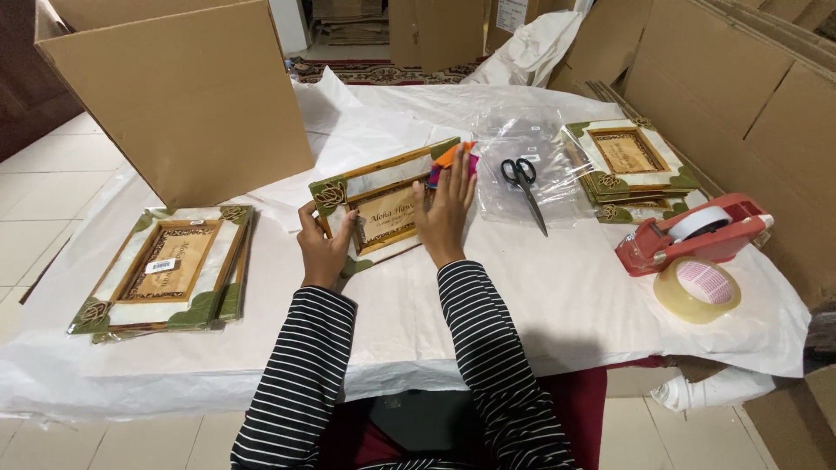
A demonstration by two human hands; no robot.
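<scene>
**Framed plaque steadied on a paper-covered tabletop, with packing items around it**

- Tabletop (pixel 540 305): draped in white paper, a soft bed that likely spares the frames from scuffs.
- Cardboard box (pixel 187 96): standing open at the far left, behind the work.
- Stack of frames (pixel 165 270): lying flat at the left, well apart from the hands.
- Second stack of frames (pixel 629 165): far right, on clear plastic wrap.
- Framed plaque (pixel 383 213): centre of the tabletop, tilted, its near edge resting down.
- Tape dispenser (pixel 692 233) and loose tape roll (pixel 697 290): right side, within reach.
- Scissors (pixel 525 187): lying on the plastic, closed.
- Right hand (pixel 446 209): fingers spread flat on the plaque's face, pressing it steady.
- Left hand (pixel 324 248): curled around the plaque's left corner, gripping its edge.
</scene>
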